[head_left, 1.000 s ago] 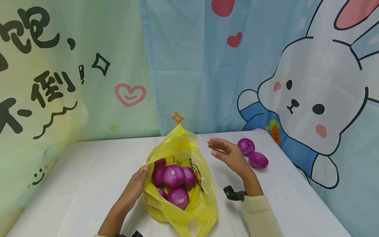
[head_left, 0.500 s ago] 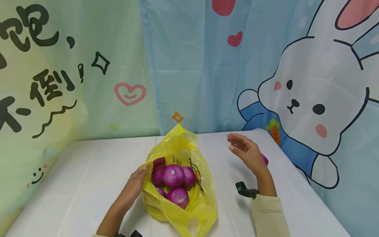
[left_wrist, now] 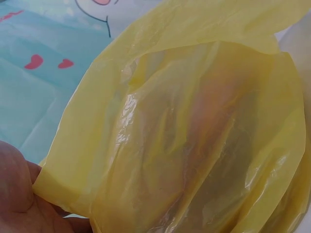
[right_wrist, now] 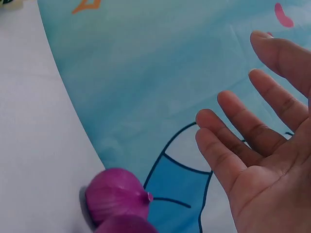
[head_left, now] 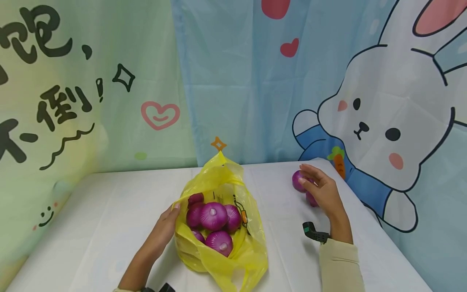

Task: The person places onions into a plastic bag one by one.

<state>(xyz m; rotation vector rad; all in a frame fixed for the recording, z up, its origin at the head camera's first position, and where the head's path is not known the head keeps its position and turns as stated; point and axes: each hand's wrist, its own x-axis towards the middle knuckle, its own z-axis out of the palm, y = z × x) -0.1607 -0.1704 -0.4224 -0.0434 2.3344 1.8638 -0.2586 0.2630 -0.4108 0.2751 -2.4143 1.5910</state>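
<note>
A yellow plastic bag (head_left: 255, 247) stands with its mouth spread in the middle of the table, several purple onions (head_left: 213, 216) inside. My left hand (head_left: 162, 229) pinches the bag's left rim between thumb and fingers; the left wrist view shows the film (left_wrist: 146, 160) caught there. At the right, my right hand (head_left: 322, 192) hovers over two loose onions with nothing in its grasp. It partly covers the nearer onion (head_left: 311, 199); the farther onion (head_left: 297, 181) shows past the fingertips. In the right wrist view the fingers (right_wrist: 218, 150) are spread, apart from the onion (right_wrist: 118, 195).
A white cloth covers the table (head_left: 109, 227). Behind it hangs a printed curtain (head_left: 226, 81) with a rabbit and hearts, close to the table's back and right edges. The two loose onions lie near the back right edge.
My right hand has moved right, from beside the bag to above the loose onions. The left hand and the bag stay put.
</note>
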